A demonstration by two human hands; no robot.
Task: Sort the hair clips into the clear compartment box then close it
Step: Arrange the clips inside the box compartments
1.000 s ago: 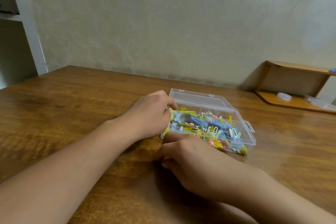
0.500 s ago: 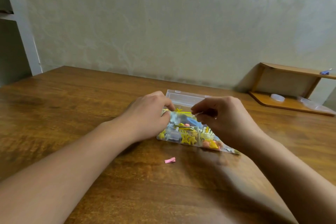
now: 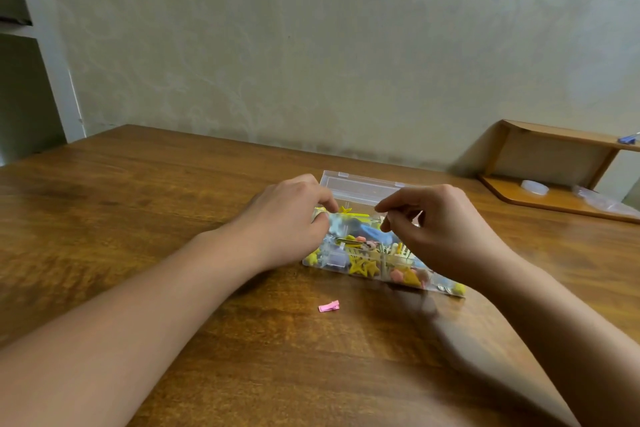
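Box (image 3: 360,184) between both hands (image 3: 287,218), pink clip (image 3: 329,306) lying nearer

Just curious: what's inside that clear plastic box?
The box holds small hair clips: yellow stars, pink and blue pieces. The left hand and right hand cover its ends, hiding what lies there.

Worktop (image 3: 173,218) of brown wood with visible grain and a soft sheen; compartment box (image 3: 360,184) of clear, smooth, glossy plastic; loose pink hair clip (image 3: 329,306) matt-looking; wall (image 3: 311,45) pale, matt, faintly patterned; corner shelf (image 3: 554,198) of smooth light wood.
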